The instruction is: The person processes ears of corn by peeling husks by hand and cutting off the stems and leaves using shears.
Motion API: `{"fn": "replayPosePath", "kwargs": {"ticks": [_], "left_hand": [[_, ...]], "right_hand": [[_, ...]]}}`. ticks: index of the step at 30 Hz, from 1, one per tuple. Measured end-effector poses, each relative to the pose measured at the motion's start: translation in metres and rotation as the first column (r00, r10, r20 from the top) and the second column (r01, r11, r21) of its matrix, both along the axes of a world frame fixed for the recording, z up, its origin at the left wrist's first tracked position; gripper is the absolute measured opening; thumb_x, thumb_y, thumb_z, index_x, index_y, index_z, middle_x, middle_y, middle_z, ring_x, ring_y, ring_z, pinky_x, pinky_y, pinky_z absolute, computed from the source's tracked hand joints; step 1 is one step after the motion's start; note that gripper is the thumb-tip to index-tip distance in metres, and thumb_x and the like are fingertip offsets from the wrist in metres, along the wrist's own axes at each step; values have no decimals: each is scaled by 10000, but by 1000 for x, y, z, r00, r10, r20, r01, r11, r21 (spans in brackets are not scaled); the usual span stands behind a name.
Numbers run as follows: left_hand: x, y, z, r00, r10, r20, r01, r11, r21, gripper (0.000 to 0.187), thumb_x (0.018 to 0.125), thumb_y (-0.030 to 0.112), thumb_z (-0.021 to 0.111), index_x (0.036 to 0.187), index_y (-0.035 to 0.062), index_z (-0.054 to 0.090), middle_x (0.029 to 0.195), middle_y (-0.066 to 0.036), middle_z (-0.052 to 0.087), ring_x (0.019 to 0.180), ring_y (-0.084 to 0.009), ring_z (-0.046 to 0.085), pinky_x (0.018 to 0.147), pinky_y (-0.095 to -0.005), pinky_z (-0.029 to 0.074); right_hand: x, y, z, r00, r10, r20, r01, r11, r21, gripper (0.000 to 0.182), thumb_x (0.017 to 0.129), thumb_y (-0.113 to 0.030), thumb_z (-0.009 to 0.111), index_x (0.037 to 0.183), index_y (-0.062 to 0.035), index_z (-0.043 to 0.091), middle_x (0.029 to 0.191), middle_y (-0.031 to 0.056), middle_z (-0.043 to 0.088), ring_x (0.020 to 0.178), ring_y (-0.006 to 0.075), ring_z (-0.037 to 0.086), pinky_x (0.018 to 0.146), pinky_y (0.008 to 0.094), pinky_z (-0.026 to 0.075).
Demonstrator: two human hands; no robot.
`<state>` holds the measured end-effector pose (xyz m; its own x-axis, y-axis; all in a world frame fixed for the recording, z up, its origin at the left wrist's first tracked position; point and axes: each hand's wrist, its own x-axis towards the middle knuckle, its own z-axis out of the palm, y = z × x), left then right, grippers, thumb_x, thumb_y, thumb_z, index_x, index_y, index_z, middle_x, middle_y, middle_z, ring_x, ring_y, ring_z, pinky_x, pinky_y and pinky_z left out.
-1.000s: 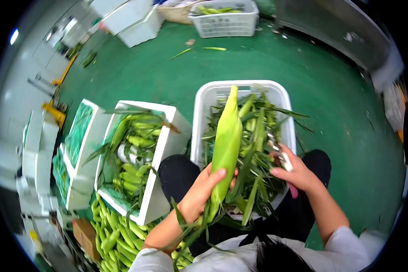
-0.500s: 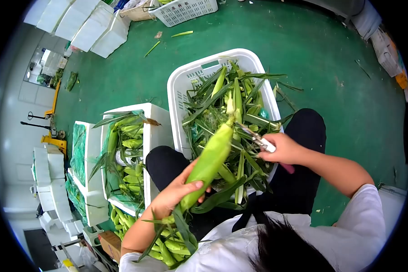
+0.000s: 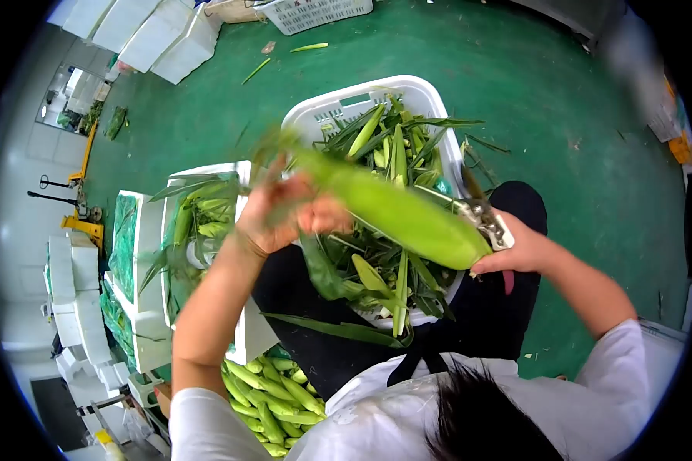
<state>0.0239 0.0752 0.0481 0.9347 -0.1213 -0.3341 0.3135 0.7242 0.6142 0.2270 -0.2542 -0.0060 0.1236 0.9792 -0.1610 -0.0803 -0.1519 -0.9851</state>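
An ear of corn (image 3: 400, 215) in green husk slants over the crate, its blurred stalk end up left and its other end at my right hand. My right hand (image 3: 515, 244) is closed on pruning shears (image 3: 484, 223) with white and pink handles, its thumb against the corn's end. My left hand (image 3: 292, 207) is smeared by motion beside the stalk end, fingers bent, their grip unclear. Below, a white plastic crate (image 3: 296, 123) holds husks and leaves (image 3: 400, 146), between my knees. Long leaves (image 3: 323, 265) hang below my left hand.
White foam boxes (image 3: 257, 334) with corn and green plastic stand on the left. A pile of corn ears (image 3: 273, 399) lies by my left side. Another white crate (image 3: 315, 15) and more foam boxes (image 3: 181, 50) stand farther off on the green floor (image 3: 515, 92).
The corn has swung round and up, one end now at my right hand. My left hand has moved up from the lower part of the ear. My right hand has shifted slightly right.
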Motion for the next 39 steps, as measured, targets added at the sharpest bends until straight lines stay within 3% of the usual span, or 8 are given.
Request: {"fn": "replayPosePath", "kwargs": {"ticks": [2, 7, 10, 19, 24, 28, 32, 39], "left_hand": [[-15, 4, -56, 665, 744, -64, -660, 625, 417, 535, 1018, 349, 423, 1428, 5, 420, 1239, -186, 616, 1068, -259, 628, 1040, -437, 440], [-9, -141, -47, 836, 548, -31, -454, 722, 522, 446, 977, 292, 594, 1303, 6, 490, 1200, -116, 595, 1128, -206, 571, 995, -405, 449], [7, -158, -60, 647, 756, -102, -709, 645, 286, 460, 974, 385, 616, 1274, 61, 490, 1186, -71, 593, 1078, -186, 585, 942, -380, 481], [-57, -119, -65, 691, 720, 61, -682, 621, 388, 673, 906, 569, 612, 1313, 41, 522, 1229, -116, 626, 1110, -233, 619, 974, -381, 492], [-54, -115, -58, 712, 700, 60, -627, 672, -394, 865, 861, 660, 579, 1481, 96, 366, 1561, -203, 304, 1441, -327, 316, 1119, -529, 356], [-69, -103, -76, 638, 768, -54, -681, 530, -505, 743, 865, 687, 534, 1407, 184, 476, 1529, -193, 374, 1434, -352, 334, 1101, -596, 347], [-91, -92, -55, 681, 732, 9, -732, 680, 38, 683, 927, 603, 515, 1368, 84, 466, 1043, -147, 616, 981, -302, 633, 873, -488, 530], [-96, -125, -20, 859, 510, -45, -267, 521, 811, 568, 876, 268, 753, 1311, -5, 509, 1077, -68, 628, 969, -145, 593, 867, -299, 488]], "right_hand": [[-7, -18, -2, 929, -202, -312, 133, 965, -227, 790, 767, -56, 801, 1431, -10, 376, 1260, 79, 576, 1126, 162, 574, 991, 323, 465], [-61, -6, -16, 872, -435, 222, 450, 893, -17, 617, 761, -201, 828, 1216, -12, 456, 1088, 104, 627, 981, 182, 608, 826, 344, 488], [-94, 12, -12, 872, -301, 387, 324, 946, 5, 598, 774, -221, 796, 1217, -22, 448, 908, 143, 628, 800, 265, 644, 743, 356, 498], [-119, 43, 1, 914, -308, -263, 296, 951, -84, 302, 840, -26, 585, 1139, -4, 550, 903, 69, 633, 792, 166, 618, 756, 330, 510], [-134, 40, 11, 866, -234, -442, 197, 972, -129, 349, 829, 15, 560, 1177, -9, 547, 909, 62, 634, 797, 142, 632, 690, 305, 547], [-123, 24, 14, 841, -512, -174, 508, 858, -73, 440, 778, 6, 617, 1206, -6, 515, 975, 81, 632, 837, 137, 626, 737, 286, 497], [-86, 33, 22, 512, -220, 830, 414, 910, -13, 571, 696, -126, 764, 1198, -11, 517, 1065, 159, 590, 964, 312, 601, 846, 390, 474], [-86, 66, 38, 899, 35, 437, -5, 998, -68, 814, 742, -362, 802, 1354, 24, 431, 1269, 229, 509, 1213, 392, 505, 1037, 432, 403]]}}
